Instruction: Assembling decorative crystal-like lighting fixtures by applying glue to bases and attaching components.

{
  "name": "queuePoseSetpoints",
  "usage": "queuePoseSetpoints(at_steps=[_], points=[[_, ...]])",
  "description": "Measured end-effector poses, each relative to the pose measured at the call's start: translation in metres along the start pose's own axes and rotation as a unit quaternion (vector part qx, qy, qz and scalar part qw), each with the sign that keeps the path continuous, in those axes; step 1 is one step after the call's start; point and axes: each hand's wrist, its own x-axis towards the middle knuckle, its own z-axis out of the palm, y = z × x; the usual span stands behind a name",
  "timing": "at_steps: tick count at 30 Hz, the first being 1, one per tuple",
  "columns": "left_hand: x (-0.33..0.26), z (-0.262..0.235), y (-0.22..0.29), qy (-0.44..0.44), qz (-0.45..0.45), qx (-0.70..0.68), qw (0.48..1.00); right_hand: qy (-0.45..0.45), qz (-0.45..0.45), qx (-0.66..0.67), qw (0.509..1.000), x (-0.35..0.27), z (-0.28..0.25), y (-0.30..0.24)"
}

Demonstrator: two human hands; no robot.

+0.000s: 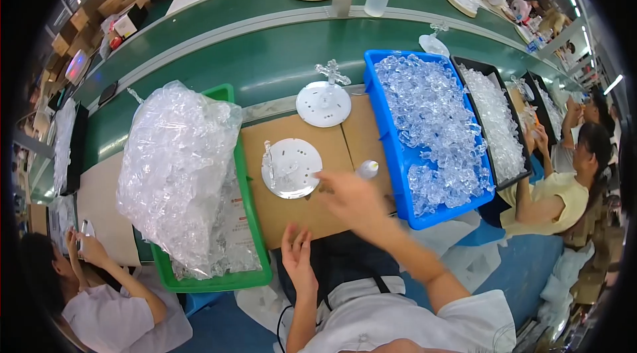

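Note:
A round white disc (306,166) with small holes lies flat on brown cardboard in front of me. An upright clear plastic piece stands at its left side, and other clear bits lie on it. At the disc's right rim is my right hand (352,202), smeared by motion, so its fingers do not show clearly. My left hand (298,260) hovers at the cardboard's near edge, fingers apart and nothing in them. Beyond the first disc sits a second white disc (323,114) with a clear branching piece (332,73) upright on it. A small white bottle (367,168) is beside my right hand.
On the left, a green tray (255,247) bears a large bag of clear plastic parts (176,167). A blue tray (391,154) of clear parts stands on the right, then a black tray (524,134). People work on both sides and across the green bench (279,54).

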Motion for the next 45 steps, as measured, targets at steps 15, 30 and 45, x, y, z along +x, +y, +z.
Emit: queuePoseSetpoints(at_steps=[15,30,45], points=[[0.016,0.016,0.008,-0.055,-0.059,-0.058,0.995,-0.002,-0.021,-0.288,0.957,0.025,-0.114,0.148],[0.031,0.062,0.018,-0.146,-0.04,-0.047,0.987,-0.03,-0.013,0.121,0.992,-0.034,-0.038,-0.019],[0.055,0.004,0.005,-0.054,0.054,0.063,0.995,-0.052,0.244,0.25,0.935,0.033,0.04,0.029]])
